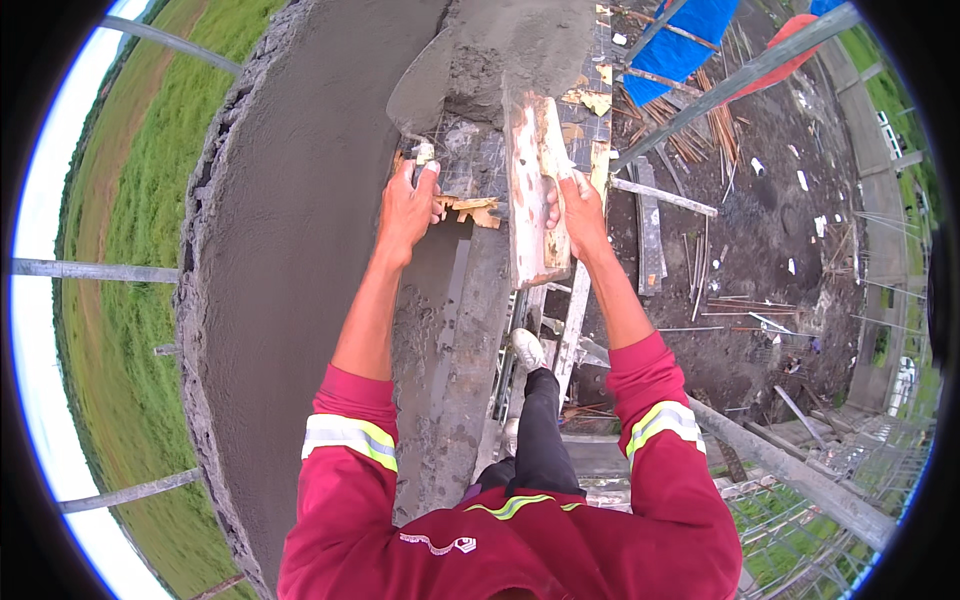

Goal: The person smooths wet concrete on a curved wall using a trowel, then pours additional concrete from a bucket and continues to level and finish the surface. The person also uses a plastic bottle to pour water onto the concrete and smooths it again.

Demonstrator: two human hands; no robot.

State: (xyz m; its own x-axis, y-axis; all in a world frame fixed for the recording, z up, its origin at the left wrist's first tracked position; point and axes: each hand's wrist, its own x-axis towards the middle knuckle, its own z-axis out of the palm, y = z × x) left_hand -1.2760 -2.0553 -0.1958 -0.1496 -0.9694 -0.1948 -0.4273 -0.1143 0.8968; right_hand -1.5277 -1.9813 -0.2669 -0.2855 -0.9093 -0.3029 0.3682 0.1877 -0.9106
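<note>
My left hand (408, 208) is closed around the handle of a trowel (418, 88), whose mortar-smeared blade points away from me. In my right hand (580, 212) is a wooden float (524, 190), a pale, worn board with a wooden grip; my fingers wrap round that grip. The float's far end meets a patch of wet grey mortar (548, 45). Under both tools lies a dark, splintered plywood panel (470, 165) with mortar on it. To the left runs a broad, smoothed mortar surface (300, 200) with a rough outer edge.
Below on the right, dark ground (760, 240) holds scattered rods and timber. Metal scaffold pipes (740, 85) cross the right side, near a blue tarp (680, 50). Beneath me, my shoe (528, 348) stands by a narrow frame. Grass (140, 230) lies beyond the left edge.
</note>
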